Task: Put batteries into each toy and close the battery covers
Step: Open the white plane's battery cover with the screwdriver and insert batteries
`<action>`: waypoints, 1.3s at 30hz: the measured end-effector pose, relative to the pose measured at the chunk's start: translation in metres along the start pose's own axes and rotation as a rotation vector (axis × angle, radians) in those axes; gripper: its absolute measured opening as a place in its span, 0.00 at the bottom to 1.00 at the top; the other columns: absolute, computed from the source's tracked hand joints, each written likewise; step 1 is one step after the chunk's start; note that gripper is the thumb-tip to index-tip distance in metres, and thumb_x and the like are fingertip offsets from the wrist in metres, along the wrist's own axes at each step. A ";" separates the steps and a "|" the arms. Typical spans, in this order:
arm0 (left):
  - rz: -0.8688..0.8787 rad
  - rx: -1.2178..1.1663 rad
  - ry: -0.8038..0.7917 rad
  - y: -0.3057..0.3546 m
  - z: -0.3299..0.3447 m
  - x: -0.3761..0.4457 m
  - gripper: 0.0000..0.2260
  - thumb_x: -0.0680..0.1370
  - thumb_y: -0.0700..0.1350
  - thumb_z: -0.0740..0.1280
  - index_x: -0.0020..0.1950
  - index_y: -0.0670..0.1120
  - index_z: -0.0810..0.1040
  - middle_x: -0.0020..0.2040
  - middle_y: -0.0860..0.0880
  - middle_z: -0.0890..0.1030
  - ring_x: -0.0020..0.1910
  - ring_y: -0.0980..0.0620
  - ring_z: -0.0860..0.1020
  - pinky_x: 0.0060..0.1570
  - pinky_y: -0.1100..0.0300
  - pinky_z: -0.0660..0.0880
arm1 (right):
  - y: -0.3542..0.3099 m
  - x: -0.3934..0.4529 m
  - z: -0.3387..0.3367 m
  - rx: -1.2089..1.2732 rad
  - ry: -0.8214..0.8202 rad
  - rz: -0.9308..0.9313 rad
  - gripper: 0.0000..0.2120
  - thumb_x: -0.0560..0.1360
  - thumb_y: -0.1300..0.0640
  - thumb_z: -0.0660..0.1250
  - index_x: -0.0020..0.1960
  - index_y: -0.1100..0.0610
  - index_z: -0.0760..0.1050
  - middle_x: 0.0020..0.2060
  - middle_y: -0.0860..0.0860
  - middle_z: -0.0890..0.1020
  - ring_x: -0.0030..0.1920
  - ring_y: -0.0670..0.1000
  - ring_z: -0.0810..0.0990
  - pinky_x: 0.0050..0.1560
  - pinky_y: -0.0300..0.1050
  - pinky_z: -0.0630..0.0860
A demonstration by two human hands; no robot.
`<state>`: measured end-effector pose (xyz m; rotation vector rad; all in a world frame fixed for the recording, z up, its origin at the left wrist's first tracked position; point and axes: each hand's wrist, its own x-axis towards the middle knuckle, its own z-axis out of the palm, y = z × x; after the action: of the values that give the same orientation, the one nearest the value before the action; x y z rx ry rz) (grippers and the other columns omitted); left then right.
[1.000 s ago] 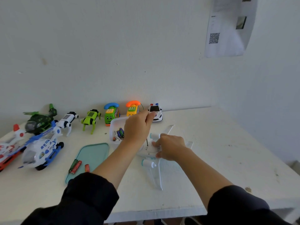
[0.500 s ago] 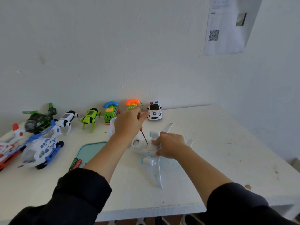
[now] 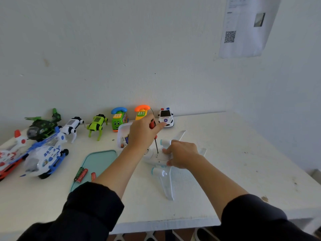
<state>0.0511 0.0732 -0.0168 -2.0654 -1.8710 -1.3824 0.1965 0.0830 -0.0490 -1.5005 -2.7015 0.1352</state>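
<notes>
A white toy airplane (image 3: 164,180) lies belly-up on the white table (image 3: 225,162). My right hand (image 3: 182,153) presses on its fuselage beside the battery cover. My left hand (image 3: 144,133) grips a red-handled screwdriver (image 3: 155,136) upright, its thin shaft pointing down onto the plane's belly. Loose red and green batteries (image 3: 81,174) lie on a teal tray (image 3: 99,162). More batteries sit in a small white box (image 3: 122,134) behind my left wrist.
Along the wall stand a police car (image 3: 165,117), an orange phone toy (image 3: 141,112), a green phone toy (image 3: 119,119), a green robot dog (image 3: 97,124) and a white robot dog (image 3: 73,126). Helicopters (image 3: 43,153) crowd the left edge. A paper (image 3: 243,26) hangs on the wall.
My left hand has lifted slightly, so the screwdriver's shaft and red handle now show above the plane. My right hand stays on the fuselage.
</notes>
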 end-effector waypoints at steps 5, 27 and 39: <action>-0.049 0.170 -0.007 0.010 0.006 -0.005 0.16 0.76 0.56 0.52 0.40 0.46 0.67 0.31 0.46 0.76 0.33 0.44 0.76 0.32 0.53 0.72 | 0.000 -0.002 0.000 0.005 0.006 -0.004 0.22 0.75 0.46 0.67 0.67 0.46 0.71 0.52 0.48 0.73 0.53 0.52 0.75 0.44 0.44 0.68; -0.320 -0.147 0.233 -0.032 -0.003 -0.036 0.06 0.78 0.43 0.63 0.48 0.46 0.65 0.43 0.39 0.78 0.26 0.50 0.80 0.22 0.64 0.73 | 0.001 -0.003 0.002 0.040 0.016 -0.008 0.24 0.73 0.47 0.69 0.67 0.45 0.69 0.58 0.48 0.72 0.56 0.52 0.74 0.49 0.44 0.67; -0.627 -0.442 0.320 -0.046 0.001 -0.045 0.07 0.79 0.44 0.62 0.44 0.45 0.66 0.37 0.44 0.78 0.26 0.47 0.80 0.30 0.55 0.80 | 0.001 -0.004 0.003 0.012 0.029 -0.008 0.25 0.73 0.47 0.69 0.67 0.50 0.67 0.58 0.48 0.73 0.55 0.51 0.75 0.47 0.44 0.67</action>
<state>0.0197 0.0516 -0.0686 -1.2672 -2.3139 -2.2755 0.1997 0.0800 -0.0524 -1.4761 -2.6791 0.1277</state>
